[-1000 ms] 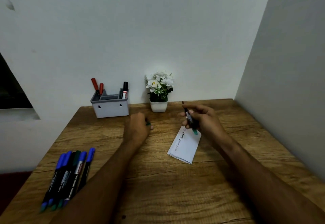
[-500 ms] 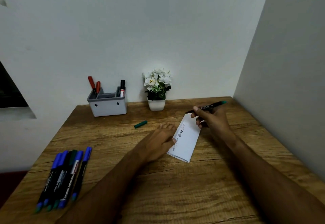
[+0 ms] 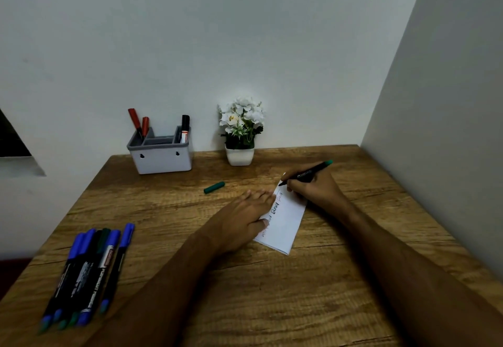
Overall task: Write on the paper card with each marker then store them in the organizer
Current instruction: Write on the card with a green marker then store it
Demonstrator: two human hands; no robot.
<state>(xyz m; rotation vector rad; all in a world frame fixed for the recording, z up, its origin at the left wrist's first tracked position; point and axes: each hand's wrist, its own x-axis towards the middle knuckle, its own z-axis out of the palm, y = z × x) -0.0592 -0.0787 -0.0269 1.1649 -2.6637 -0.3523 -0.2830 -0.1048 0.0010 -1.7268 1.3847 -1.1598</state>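
Observation:
A white paper card (image 3: 285, 221) with several handwritten words lies on the wooden table. My left hand (image 3: 242, 218) rests flat on the card's left edge. My right hand (image 3: 313, 187) grips a black marker with a green end (image 3: 307, 173), its tip touching the card's far corner. The marker's green cap (image 3: 214, 187) lies loose on the table left of the card. A grey organizer (image 3: 160, 153) at the back holds two red markers (image 3: 138, 124) and a black one (image 3: 185, 128). Several blue and green markers (image 3: 89, 270) lie in a row at the front left.
A small white pot of white flowers (image 3: 241, 131) stands against the back wall, right of the organizer. A grey wall (image 3: 449, 128) closes off the table's right side. The table's left edge (image 3: 68, 210) runs diagonally beside the marker row.
My left hand set the green cap down and moved right onto the card. My right hand turned the marker and brought its tip down to the card's far corner.

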